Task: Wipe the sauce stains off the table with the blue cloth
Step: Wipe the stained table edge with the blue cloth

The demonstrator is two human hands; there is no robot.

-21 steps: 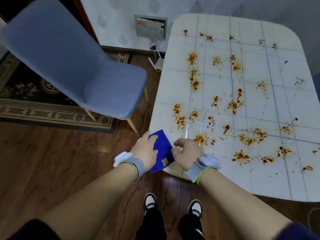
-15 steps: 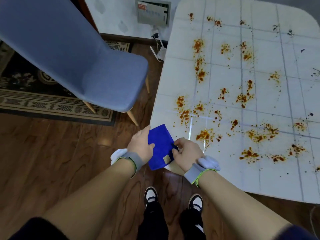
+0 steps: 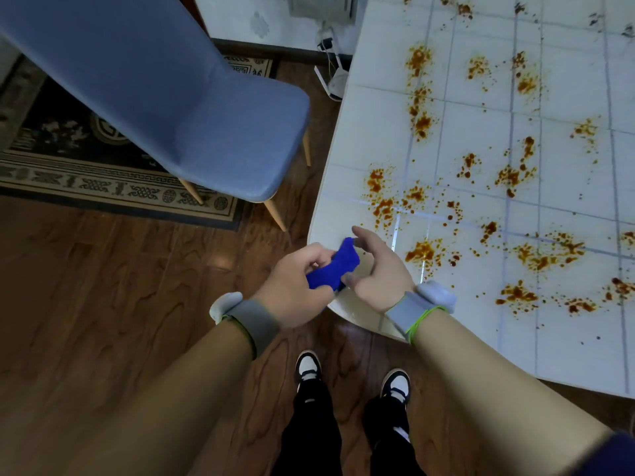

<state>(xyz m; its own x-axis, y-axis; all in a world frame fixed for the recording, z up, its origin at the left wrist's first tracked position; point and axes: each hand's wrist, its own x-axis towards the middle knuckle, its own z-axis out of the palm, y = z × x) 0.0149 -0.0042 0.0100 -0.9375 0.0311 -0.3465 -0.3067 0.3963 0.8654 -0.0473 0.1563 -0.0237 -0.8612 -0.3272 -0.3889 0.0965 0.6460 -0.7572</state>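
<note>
Cloth — between left hand, right hand

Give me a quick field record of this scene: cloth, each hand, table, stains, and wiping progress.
Cloth: blue cloth, bunched between both hands over the table's near corner
Left hand: left hand grips the cloth
Right hand: right hand against the cloth, grip unclear
Table: table, white with grid lines
Stains: sauce stains, orange-brown, scattered widely
Progress: wiping not yet begun
</note>
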